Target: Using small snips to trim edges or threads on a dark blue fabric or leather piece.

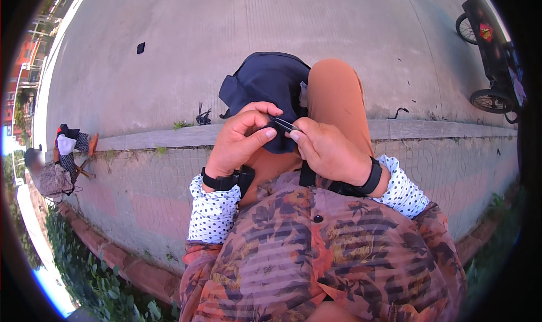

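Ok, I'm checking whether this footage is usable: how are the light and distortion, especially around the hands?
Head view, centre: daylight on the left hand and right hand, both fairly clear, though the thin tool's tip is hard to make out; head view, outward: the kerb bows, left rim glares, corners go black.
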Action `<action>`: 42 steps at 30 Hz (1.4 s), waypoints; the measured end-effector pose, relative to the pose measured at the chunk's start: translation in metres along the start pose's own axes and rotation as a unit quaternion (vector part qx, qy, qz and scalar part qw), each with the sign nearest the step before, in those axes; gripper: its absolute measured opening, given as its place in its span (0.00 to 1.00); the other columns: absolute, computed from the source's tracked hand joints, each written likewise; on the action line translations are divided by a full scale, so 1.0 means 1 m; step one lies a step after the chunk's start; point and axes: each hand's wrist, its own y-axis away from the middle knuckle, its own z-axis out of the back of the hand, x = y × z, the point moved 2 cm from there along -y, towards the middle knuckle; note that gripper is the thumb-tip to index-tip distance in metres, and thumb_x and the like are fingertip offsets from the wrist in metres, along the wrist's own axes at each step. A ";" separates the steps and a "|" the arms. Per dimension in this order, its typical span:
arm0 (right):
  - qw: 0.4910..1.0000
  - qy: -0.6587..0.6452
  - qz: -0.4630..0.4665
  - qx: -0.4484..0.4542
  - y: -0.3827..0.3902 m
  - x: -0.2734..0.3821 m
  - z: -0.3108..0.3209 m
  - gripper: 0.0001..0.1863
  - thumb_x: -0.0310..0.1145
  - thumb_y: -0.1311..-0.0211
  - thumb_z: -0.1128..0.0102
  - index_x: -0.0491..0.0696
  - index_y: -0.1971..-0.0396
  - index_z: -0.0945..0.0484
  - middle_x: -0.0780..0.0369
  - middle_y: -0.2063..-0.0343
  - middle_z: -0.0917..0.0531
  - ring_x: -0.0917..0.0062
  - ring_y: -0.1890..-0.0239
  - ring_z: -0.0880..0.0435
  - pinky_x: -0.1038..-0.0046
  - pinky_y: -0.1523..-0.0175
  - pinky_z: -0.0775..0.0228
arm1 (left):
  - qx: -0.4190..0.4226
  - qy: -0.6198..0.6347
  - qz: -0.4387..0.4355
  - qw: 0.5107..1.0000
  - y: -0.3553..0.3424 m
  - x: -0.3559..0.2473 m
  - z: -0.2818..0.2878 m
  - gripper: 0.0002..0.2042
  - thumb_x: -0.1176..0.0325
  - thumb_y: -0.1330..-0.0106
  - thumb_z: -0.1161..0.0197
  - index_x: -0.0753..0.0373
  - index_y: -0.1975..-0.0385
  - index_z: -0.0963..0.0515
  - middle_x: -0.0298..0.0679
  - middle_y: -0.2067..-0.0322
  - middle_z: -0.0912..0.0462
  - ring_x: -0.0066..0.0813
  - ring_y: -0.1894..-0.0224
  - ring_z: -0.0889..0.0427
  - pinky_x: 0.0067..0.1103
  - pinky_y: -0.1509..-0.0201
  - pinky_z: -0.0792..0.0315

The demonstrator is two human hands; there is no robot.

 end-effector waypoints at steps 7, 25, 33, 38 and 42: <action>0.999 -0.036 0.008 -0.029 0.000 -0.001 -0.004 0.10 0.32 0.23 0.49 0.43 0.65 0.32 0.48 0.76 0.22 0.46 0.72 0.21 0.53 0.69 0.32 | 0.002 -0.005 -0.005 1.000 0.001 0.004 0.002 0.03 0.78 0.32 0.35 0.66 0.67 0.23 0.38 0.45 0.24 0.17 0.51 0.23 0.19 0.45 0.28; 0.929 -0.336 -0.053 -0.147 -0.033 0.015 0.034 0.12 0.36 0.20 0.50 0.42 0.55 0.24 0.68 0.75 0.25 0.87 0.73 0.27 0.80 0.67 0.32 | 0.045 -0.140 0.014 0.989 -0.002 -0.005 -0.013 0.06 0.76 0.34 0.35 0.66 0.71 0.26 0.39 0.52 0.19 0.24 0.51 0.25 0.21 0.47 0.32; 0.989 -0.130 -0.027 -0.067 -0.014 -0.014 -0.002 0.14 0.32 0.34 0.30 0.42 0.55 0.22 0.63 0.66 0.18 0.79 0.62 0.20 0.74 0.53 0.26 | -0.003 -0.093 -0.005 0.996 -0.002 0.001 -0.007 0.04 0.77 0.33 0.35 0.66 0.69 0.24 0.37 0.44 0.25 0.15 0.57 0.26 0.17 0.54 0.30; 0.968 -0.237 -0.075 -0.025 -0.017 -0.024 -0.002 0.10 0.29 0.32 0.33 0.42 0.56 0.21 0.67 0.64 0.18 0.85 0.60 0.22 0.77 0.53 0.27 | -0.001 -0.076 -0.001 0.997 -0.001 0.003 -0.004 0.03 0.77 0.33 0.36 0.65 0.68 0.23 0.35 0.45 0.26 0.13 0.59 0.28 0.16 0.54 0.31; 0.960 -0.266 -0.079 -0.033 -0.018 -0.025 -0.001 0.08 0.28 0.30 0.35 0.42 0.56 0.20 0.69 0.64 0.18 0.88 0.60 0.23 0.79 0.53 0.28 | -0.006 -0.001 0.019 1.000 -0.001 0.002 -0.005 0.02 0.78 0.34 0.37 0.66 0.68 0.22 0.34 0.48 0.24 0.14 0.57 0.28 0.17 0.51 0.32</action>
